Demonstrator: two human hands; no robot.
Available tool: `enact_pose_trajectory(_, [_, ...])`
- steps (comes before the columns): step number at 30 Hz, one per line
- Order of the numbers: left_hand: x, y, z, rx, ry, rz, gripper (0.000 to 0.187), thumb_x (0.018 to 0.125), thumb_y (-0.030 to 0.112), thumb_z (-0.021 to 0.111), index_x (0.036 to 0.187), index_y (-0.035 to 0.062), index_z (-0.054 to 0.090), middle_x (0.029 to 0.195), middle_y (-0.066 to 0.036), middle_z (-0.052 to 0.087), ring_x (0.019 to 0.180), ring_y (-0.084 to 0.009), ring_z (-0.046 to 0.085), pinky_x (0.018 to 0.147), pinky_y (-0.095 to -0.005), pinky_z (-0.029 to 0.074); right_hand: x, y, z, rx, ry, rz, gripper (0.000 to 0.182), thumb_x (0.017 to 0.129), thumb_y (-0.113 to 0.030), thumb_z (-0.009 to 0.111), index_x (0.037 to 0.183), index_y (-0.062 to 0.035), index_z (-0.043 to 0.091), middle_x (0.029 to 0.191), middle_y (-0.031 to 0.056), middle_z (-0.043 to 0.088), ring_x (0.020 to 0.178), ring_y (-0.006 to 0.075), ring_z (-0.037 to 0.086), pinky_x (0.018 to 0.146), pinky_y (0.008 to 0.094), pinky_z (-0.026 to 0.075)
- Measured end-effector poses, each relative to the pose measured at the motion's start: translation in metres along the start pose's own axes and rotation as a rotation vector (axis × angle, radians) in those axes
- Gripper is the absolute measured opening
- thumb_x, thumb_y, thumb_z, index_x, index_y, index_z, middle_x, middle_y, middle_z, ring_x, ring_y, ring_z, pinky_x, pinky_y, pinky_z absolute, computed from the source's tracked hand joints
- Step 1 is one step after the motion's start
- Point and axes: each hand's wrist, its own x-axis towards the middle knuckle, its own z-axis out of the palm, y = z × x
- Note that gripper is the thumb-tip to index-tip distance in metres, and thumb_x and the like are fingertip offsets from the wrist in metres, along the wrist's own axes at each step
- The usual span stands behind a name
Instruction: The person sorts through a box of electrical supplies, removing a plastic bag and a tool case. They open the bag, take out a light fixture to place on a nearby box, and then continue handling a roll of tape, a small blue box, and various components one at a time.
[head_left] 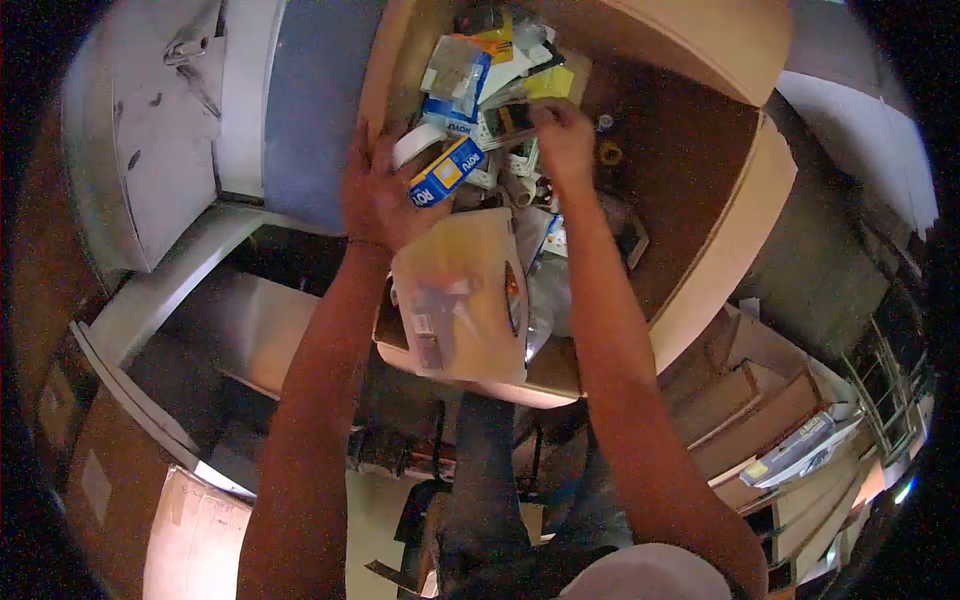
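Both hands reach into a large open cardboard box (705, 175) filled with packets and small parts. My left hand (390, 195) is at the box's left side with its fingers apart, beside a blue and yellow small box (447, 172) and a white curved piece (418, 143). My right hand (562, 135) has its fingers bent together near a yellow packet (550, 83); what they hold, if anything, is too small to make out. Nearer to me, a translucent, yellowish plastic container (455, 290) with a label leans at the box's front edge.
Opened cardboard boxes (745, 400) stand at the lower right, with a long packaged item (790, 448) on them. A metal wire rack (885, 385) is at the far right. Another carton (195, 535) stands at the lower left, and a blue-grey panel (318, 110) rises left of the large box.
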Motion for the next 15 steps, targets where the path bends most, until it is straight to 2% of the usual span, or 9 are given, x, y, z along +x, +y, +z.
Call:
enact_pose_trajectory(1, [-0.002,-0.006,0.004,0.036,0.011,0.052,0.055,0.061,0.039,0.081,0.111,0.0170,0.074,0.129,-0.013,0.053,0.126,-0.0495,0.045,0.115,-0.0580,0.031,0.005,0.030,-0.001,0.083,-0.009,0.051,0.025,0.089,-0.020,0.065,0.102,-0.0003,0.072,0.091,0.0081,0.073,0.085,0.0191,0.065,0.081,0.0326,0.050])
enact_pose_trajectory(5, [-0.002,-0.006,0.005,0.043,-0.008,0.107,0.054,0.062,0.039,0.081,0.110,0.0152,0.074,0.131,-0.013,0.053,0.127,-0.0435,0.047,0.117,-0.0585,0.027,0.022,0.095,-0.028,-0.017,0.095,0.037,0.025,0.086,-0.018,0.068,0.105,-0.0021,0.072,0.092,0.0050,0.071,0.086,0.0167,0.062,0.081,0.0311,0.048])
enact_pose_trajectory(7, [0.002,0.000,0.001,0.017,-0.024,0.115,0.055,0.062,0.038,0.081,0.111,0.0153,0.074,0.131,-0.014,0.052,0.127,-0.0401,0.048,0.118,-0.0584,0.026,0.030,0.115,-0.056,0.062,0.095,0.383,0.028,0.084,-0.021,0.065,0.107,-0.0055,0.071,0.109,0.0145,0.070,0.092,0.0347,0.068,0.070,0.0375,0.056])
enact_pose_trajectory(8, [0.004,0.000,0.000,0.008,-0.023,0.119,0.055,0.062,0.038,0.081,0.111,0.0158,0.074,0.131,-0.015,0.052,0.127,-0.0380,0.048,0.118,-0.0582,0.025,0.030,0.146,-0.069,0.049,0.102,0.382,0.028,0.084,-0.021,0.065,0.107,-0.0055,0.071,0.109,0.0145,0.070,0.092,0.0347,0.068,0.070,0.0375,0.056])
enact_pose_trajectory(9, [0.003,-0.006,0.001,-0.009,-0.151,0.114,0.062,0.066,0.039,0.083,0.123,0.0208,0.069,0.145,-0.016,0.044,0.137,-0.0432,0.037,0.117,-0.0601,0.024,0.029,0.167,-0.077,0.021,0.096,0.388,0.028,0.084,-0.021,0.065,0.107,-0.0056,0.071,0.109,0.0144,0.070,0.092,0.0345,0.068,0.070,0.0375,0.056])
enact_pose_trajectory(13, [-0.001,-0.008,0.004,0.031,-0.123,0.117,0.060,0.067,0.038,0.082,0.122,0.0209,0.069,0.143,-0.015,0.047,0.136,-0.0392,0.040,0.117,-0.0599,0.025,0.024,0.191,-0.092,-0.107,0.049,0.353,0.029,0.084,-0.023,0.065,0.107,-0.0059,0.070,0.108,0.0140,0.070,0.091,0.0338,0.068,0.070,0.0374,0.056])
enact_pose_trajectory(15, [0.000,-0.001,0.003,0.000,0.000,0.077,0.056,0.063,0.038,0.081,0.114,0.0164,0.073,0.133,-0.016,0.052,0.128,-0.0385,0.047,0.118,-0.0583,0.024,0.026,0.195,-0.090,-0.165,0.024,0.291,0.029,0.084,-0.024,0.065,0.107,-0.0061,0.070,0.107,0.0138,0.069,0.090,0.0334,0.068,0.069,0.0374,0.056])
